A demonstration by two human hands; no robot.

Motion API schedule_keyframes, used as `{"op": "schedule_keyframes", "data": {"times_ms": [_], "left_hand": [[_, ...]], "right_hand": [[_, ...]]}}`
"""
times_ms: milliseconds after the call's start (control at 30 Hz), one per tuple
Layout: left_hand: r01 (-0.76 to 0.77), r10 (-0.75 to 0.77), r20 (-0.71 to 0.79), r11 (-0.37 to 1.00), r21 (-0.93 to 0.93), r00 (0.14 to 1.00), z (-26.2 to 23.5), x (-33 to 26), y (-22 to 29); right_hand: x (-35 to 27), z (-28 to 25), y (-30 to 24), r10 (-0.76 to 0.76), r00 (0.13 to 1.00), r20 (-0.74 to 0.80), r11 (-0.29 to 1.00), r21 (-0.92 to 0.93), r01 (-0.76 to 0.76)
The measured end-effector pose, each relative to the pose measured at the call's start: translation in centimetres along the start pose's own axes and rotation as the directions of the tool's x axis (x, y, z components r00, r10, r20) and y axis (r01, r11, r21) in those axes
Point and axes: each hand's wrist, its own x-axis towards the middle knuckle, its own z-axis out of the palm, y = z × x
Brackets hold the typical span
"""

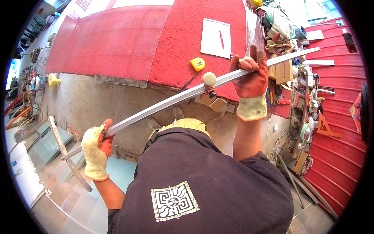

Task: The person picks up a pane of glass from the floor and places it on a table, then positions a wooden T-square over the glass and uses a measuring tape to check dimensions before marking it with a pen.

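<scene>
Clock positions are read from the view centre. The long metal bar (163, 105) runs from 8 o'clock, passing just on the 12 o'clock side of centre, to 2 o'clock. Left hand (104, 139), at 8 o'clock: closed around the bar. Right hand (251, 76), at 2 o'clock: gripping the bar across the palm, fingers partly curled. Both hands wear yellow gloves (251, 108) with red palms. A round pale knob (209, 78) sits against the bar between the hands, nearer the right. At 12 o'clock, the red surface (185, 37) carries a yellow tape measure (198, 64); toward 1 o'clock, a white notepad (210, 39) with a red pen (221, 39) on it. A clear sheet (113, 43) lies between 10 and 11 o'clock.
</scene>
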Motion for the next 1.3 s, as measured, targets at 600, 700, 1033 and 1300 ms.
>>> {"op": "schedule_keyframes", "data": {"times_ms": [600, 700, 1033, 1300], "left_hand": [[0.785, -0.341, 0.717, 0.395, -0.477, 0.608, 3.3, -2.5, 0.2], [0.517, -0.213, 0.62, 0.775, -0.363, 0.755, 4.4, -3.9, -0.3], [0.709, -0.367, 0.625, 0.522, -0.475, 0.689, 4.0, -8.3, -9.0], [0.702, -0.419, 0.582, 0.563, -0.436, 0.697, 1.0, -11.3, -19.8]], "right_hand": [[3.2, -1.6, 0.6, 0.191, 0.819, 0.542, 0.966, 0.047, -0.256], [4.3, -0.7, 2.4, 0.222, 0.751, 0.622, 0.954, 0.02, -0.298], [6.7, 1.5, 16.2, 0.181, 0.954, 0.239, 0.921, -0.383, -0.079], [4.5, 2.6, 29.2, 0.276, 0.959, 0.064, 0.789, -0.585, -0.188]]}}
